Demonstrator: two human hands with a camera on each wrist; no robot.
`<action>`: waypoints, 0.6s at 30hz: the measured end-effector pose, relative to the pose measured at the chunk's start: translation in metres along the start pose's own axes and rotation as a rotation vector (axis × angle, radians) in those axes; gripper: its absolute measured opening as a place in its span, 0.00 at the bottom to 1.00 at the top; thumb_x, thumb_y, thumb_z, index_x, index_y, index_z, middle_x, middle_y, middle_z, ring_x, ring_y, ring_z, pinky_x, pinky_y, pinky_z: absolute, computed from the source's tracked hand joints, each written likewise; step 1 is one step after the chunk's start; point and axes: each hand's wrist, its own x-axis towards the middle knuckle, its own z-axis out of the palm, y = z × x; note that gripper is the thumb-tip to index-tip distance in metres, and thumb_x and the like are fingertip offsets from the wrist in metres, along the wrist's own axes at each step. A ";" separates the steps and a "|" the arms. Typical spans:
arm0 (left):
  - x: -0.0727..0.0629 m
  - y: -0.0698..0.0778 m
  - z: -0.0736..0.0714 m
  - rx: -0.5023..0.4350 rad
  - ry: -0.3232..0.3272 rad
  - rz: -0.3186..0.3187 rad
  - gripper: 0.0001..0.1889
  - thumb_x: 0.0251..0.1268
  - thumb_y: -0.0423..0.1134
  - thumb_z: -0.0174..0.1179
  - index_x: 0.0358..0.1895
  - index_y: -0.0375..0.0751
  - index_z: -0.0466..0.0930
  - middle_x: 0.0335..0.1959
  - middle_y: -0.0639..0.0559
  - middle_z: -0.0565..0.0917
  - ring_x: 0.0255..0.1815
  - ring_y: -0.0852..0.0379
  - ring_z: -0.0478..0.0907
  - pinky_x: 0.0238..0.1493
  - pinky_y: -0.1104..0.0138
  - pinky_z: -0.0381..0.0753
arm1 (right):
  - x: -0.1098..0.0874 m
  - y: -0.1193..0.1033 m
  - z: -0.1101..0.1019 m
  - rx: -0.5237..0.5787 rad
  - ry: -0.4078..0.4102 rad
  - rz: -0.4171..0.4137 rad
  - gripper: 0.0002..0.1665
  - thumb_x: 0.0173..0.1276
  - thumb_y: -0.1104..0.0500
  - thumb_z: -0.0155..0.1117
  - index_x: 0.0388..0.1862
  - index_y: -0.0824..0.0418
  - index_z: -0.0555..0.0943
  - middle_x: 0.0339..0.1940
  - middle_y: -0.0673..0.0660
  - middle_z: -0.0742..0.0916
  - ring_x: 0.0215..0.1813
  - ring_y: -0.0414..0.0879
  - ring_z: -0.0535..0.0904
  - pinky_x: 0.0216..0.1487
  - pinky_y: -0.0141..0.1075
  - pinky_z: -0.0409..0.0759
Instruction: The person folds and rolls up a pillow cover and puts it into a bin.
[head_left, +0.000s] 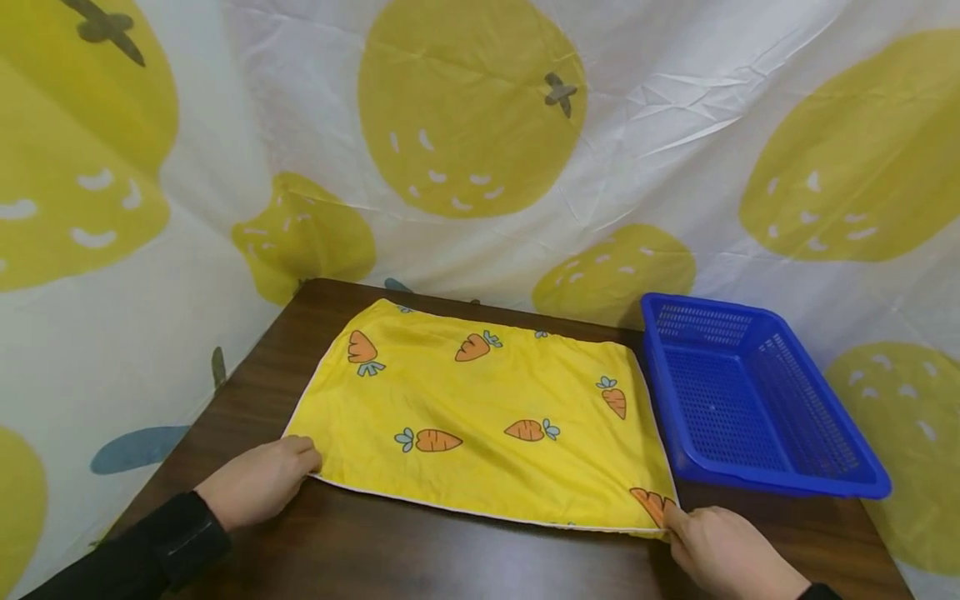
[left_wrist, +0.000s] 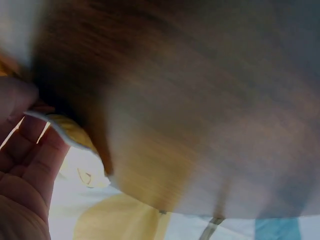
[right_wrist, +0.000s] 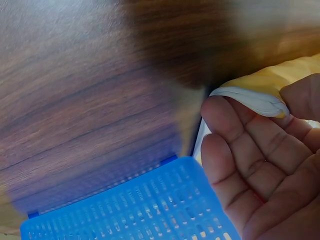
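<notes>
A yellow carrot-print pillowcase (head_left: 480, 392) with white edging lies spread over the brown table, slightly wrinkled. At its near left corner my left hand (head_left: 258, 479) pinches the edge between thumb and fingers. My right hand (head_left: 723, 546) pinches the near right corner, beside a printed carrot. In the left wrist view, the white edge of the pillowcase (left_wrist: 72, 132) passes between the thumb and fingers of the left hand (left_wrist: 30, 170). The right wrist view shows the white rim of the pillowcase (right_wrist: 250, 100) between thumb and fingers of the right hand (right_wrist: 265, 165).
A blue plastic basket (head_left: 832, 483) with slotted walls stands at the right of the table, close to the pillowcase's right edge. The dark wooden table (head_left: 420, 550) meets a white curtain (head_left: 300, 108) printed with yellow fruit at the back and sides.
</notes>
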 end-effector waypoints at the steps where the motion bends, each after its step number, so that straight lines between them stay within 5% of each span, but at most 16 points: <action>1: 0.000 -0.001 0.000 0.005 0.009 -0.003 0.08 0.66 0.31 0.72 0.39 0.50 0.85 0.34 0.60 0.80 0.33 0.66 0.73 0.39 0.64 0.84 | 0.000 0.001 0.000 -0.008 0.007 0.006 0.17 0.57 0.61 0.77 0.34 0.49 0.75 0.15 0.38 0.72 0.19 0.31 0.67 0.21 0.34 0.64; 7: -0.006 -0.014 0.002 0.015 0.089 -0.036 0.08 0.63 0.34 0.75 0.37 0.53 0.87 0.33 0.63 0.83 0.34 0.67 0.78 0.40 0.65 0.85 | 0.000 0.004 0.002 -0.076 0.009 -0.016 0.21 0.51 0.57 0.82 0.35 0.52 0.76 0.15 0.41 0.77 0.17 0.37 0.71 0.20 0.37 0.67; 18: -0.012 -0.030 -0.004 -0.048 0.082 -0.200 0.07 0.59 0.34 0.77 0.39 0.48 0.92 0.34 0.61 0.89 0.35 0.62 0.82 0.44 0.57 0.89 | 0.000 0.010 -0.003 0.006 -0.055 -0.019 0.20 0.56 0.55 0.83 0.33 0.47 0.77 0.22 0.40 0.83 0.23 0.35 0.78 0.24 0.37 0.73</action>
